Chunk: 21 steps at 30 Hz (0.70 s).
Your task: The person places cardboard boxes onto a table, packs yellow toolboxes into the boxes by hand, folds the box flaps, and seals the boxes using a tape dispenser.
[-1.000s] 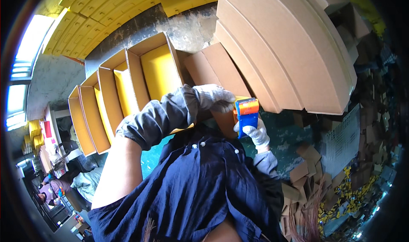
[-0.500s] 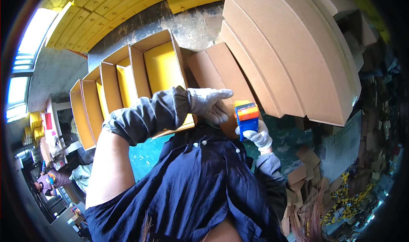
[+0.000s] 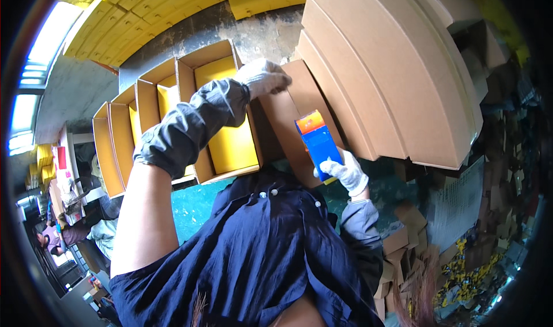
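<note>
A brown cardboard box (image 3: 305, 99) with a seam down its top lies in front of me, between open boxes and folded cardboard. My left hand (image 3: 262, 78), in a white glove, is at the box's far end with its fingers curled in. Whether those fingers pinch anything is hidden. In my gloved right hand (image 3: 345, 174) is a blue tape dispenser with an orange end (image 3: 321, 145), gripped by its lower part. The dispenser is tilted over the box's near half, beside the seam; I cannot tell if it touches the cardboard.
Open cardboard boxes with yellow insides (image 3: 230, 148) stand in a row at the left. Large brown cardboard boxes (image 3: 374, 68) lean at the right. Yellow stacks (image 3: 161, 4) line the back. Cardboard scraps (image 3: 403, 235) lie at lower right. Another person (image 3: 57, 238) is far left.
My left hand has moved away from me to the box's far end, and its outstretched fingers have curled. The tape dispenser has shifted left and away from me, turning its blue side into view.
</note>
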Motion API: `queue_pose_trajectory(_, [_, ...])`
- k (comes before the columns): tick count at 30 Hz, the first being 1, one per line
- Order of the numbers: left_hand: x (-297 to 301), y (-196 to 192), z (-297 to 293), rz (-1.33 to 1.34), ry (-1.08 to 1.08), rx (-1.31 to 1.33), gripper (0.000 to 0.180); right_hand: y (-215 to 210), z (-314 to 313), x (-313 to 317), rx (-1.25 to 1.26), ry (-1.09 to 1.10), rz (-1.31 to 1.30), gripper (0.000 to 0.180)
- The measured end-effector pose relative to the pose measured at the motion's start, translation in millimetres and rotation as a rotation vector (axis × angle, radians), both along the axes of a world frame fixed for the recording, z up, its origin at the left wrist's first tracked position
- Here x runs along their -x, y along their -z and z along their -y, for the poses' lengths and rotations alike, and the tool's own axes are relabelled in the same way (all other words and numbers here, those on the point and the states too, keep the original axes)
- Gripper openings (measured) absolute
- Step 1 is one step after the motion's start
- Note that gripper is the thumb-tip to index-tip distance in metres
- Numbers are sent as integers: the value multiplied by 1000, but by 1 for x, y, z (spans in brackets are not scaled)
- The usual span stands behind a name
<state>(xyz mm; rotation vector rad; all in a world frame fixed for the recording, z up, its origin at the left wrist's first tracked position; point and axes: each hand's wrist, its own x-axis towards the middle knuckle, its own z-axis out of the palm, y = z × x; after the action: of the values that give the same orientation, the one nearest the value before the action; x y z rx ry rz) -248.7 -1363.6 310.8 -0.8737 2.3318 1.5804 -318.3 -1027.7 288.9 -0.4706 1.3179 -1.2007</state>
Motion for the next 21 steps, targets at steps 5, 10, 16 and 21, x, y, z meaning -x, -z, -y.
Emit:
queue_pose_trajectory(5, [30,27,79,48,-137,388,28,-10,14,8,-139,30,58,46])
queue_pose_trajectory(10, [50,111,114,282,164,881,33,-13,50,4,-260,35,-16,42])
queue_pose_trajectory(16, [64,143,99,614,307,798,37,-10,42,1,-249,106,2,42])
queue_pose_trajectory(21, [59,88,92,322,420,430,42,-6,38,5,-249,71,31,44])
